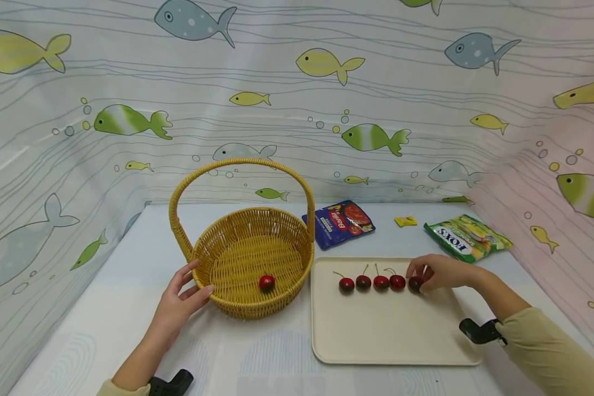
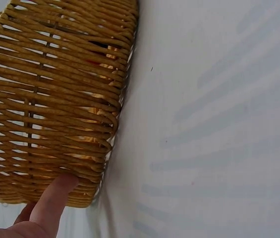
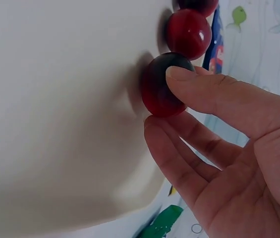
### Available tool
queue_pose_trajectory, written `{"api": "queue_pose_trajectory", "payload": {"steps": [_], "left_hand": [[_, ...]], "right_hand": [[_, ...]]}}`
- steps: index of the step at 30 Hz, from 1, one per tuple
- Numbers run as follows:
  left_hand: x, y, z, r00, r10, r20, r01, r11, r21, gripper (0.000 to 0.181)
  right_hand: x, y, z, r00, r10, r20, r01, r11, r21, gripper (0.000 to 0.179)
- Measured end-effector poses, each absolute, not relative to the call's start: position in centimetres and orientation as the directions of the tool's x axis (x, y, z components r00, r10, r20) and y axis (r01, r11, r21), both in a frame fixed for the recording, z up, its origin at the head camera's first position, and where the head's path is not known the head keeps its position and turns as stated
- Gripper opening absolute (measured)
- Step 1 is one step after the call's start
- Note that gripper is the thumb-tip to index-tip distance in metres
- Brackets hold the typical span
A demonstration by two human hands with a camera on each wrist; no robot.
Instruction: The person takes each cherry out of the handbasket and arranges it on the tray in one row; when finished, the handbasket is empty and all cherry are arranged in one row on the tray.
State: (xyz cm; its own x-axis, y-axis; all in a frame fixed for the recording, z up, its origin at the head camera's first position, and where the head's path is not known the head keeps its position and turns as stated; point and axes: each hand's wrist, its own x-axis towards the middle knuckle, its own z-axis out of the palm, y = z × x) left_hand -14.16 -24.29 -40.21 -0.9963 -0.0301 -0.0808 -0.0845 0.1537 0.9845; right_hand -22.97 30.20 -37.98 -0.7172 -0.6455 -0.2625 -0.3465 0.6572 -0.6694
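My left hand (image 1: 175,302) holds the side of a round wicker basket (image 1: 249,311), fingers at the rim and thumb (image 2: 55,201) against the woven outer wall. Inside the basket lies one red cherry (image 1: 267,283). On the right, a beige tray (image 1: 376,330) carries a row of cherries with stems, among them a bright red cherry (image 3: 189,33). At the right end of that row, my right hand (image 1: 440,272) pinches a dark red cherry (image 3: 162,91) between thumb and fingers, close over the tray.
Behind the tray lie a blue Barilla pouch (image 1: 344,224), a small yellow packet (image 1: 405,221) and a green Fox's bag (image 1: 467,237). The basket's tall arched handle (image 1: 242,161) rises above its rim. A fish-patterned curtain (image 1: 297,126) encloses the table's back and sides.
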Motion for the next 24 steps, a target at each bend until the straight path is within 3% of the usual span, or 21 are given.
{"api": "queue_pose_trajectory", "payload": {"steps": [19, 24], "left_hand": [[-14.2, -24.2, -39.8, -0.995, -0.023, -0.1, -0.102, 0.148, 0.984, 0.077], [-14.2, -24.3, -39.9, -0.994, -0.023, -0.103, -0.105, 0.151, 0.983, 0.077]], "right_hand": [[-22.8, 29.8, -36.1, -0.762, -0.614, -0.205, -0.371, 0.674, -0.639, 0.029], [-22.8, 28.6, -34.8, -0.749, -0.641, -0.168, -0.41, 0.647, -0.643, 0.03]]}}
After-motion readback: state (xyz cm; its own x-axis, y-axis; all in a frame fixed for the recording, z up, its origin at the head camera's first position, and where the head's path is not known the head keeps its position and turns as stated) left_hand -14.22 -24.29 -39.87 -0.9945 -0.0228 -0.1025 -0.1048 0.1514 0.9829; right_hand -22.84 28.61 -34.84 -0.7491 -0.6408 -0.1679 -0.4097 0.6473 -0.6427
